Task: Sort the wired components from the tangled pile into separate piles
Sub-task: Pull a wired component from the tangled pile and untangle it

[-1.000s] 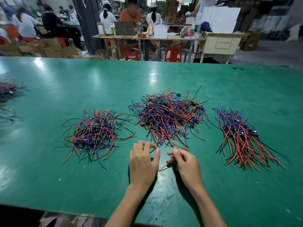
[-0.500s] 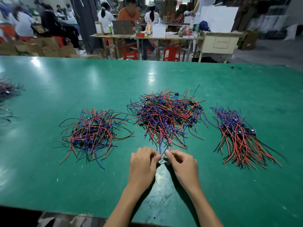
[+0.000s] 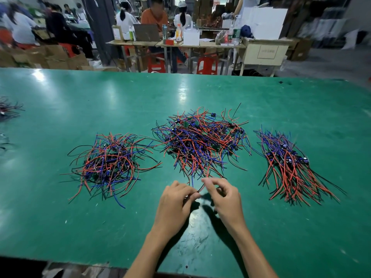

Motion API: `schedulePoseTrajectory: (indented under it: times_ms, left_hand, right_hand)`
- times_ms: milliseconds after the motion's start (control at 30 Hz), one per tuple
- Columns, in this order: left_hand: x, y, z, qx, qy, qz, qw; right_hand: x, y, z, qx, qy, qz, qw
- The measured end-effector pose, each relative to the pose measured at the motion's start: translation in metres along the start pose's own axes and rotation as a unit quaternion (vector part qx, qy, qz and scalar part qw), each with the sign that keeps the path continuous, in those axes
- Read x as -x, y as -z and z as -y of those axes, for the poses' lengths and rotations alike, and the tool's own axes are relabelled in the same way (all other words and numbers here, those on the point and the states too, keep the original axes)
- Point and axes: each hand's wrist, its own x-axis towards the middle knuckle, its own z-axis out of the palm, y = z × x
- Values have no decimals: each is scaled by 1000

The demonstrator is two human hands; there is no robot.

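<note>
Three heaps of red, blue and black wired components lie on the green table. The tangled pile is in the middle, a loose pile lies to its left, and a combed, aligned pile to its right. My left hand and my right hand meet just in front of the tangled pile. Both pinch the ends of a thin wire that trails from the pile's near edge. The fingers of both hands are curled.
More wires lie at the table's far left edge. Beyond the table stand other workbenches with several seated people, red stools and cardboard boxes. The table's near edge runs just below my forearms.
My left hand went from flat and open to pinching. Both hands came together and moved slightly toward the tangled pile, now holding a wire between them.
</note>
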Motion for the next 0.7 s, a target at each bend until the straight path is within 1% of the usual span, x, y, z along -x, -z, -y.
schedulePoseTrajectory:
  times_ms: [33, 67, 100, 133, 167, 200, 367, 467, 533, 633, 667, 700]
  left_hand:
    - [0, 0, 1, 8, 15, -12, 1000]
    - [0, 0, 2, 19, 31, -23, 999]
    - [0, 0, 2, 30, 45, -33, 998]
    - [0, 0, 3, 38, 58, -38, 997]
    - [0, 0, 3, 46, 66, -39, 996]
    - [0, 0, 3, 52, 72, -40, 995]
    - [-1, -1, 6, 74, 102, -62, 990]
    - [0, -1, 7, 64, 104, -63, 991]
    - [0, -1, 7, 59, 103, -62, 991]
    - [0, 0, 4, 76, 113, -57, 989]
    - [0, -1, 1, 118, 134, -59, 982]
    - [-1, -2, -4, 193, 172, -57, 964]
  right_hand:
    - [-6, 0, 0, 47, 10, -35, 998]
    - [-13, 1, 0, 132, 26, -74, 988]
    - [-19, 3, 0, 237, 35, -104, 965]
    - [-24, 5, -1, 320, 33, -114, 940]
    - [-28, 7, -1, 363, 24, -111, 925]
    - [-30, 8, -2, 377, 17, -103, 920]
    - [-25, 6, -4, 398, 20, -98, 912]
    - [-21, 8, -5, 416, 21, -91, 904]
    - [-17, 12, -5, 391, 12, -84, 916]
    - [-11, 16, -8, 305, 1, -101, 947]
    - [-10, 17, -8, 271, 4, -115, 956]
    - [-8, 18, -7, 232, 9, -133, 964]
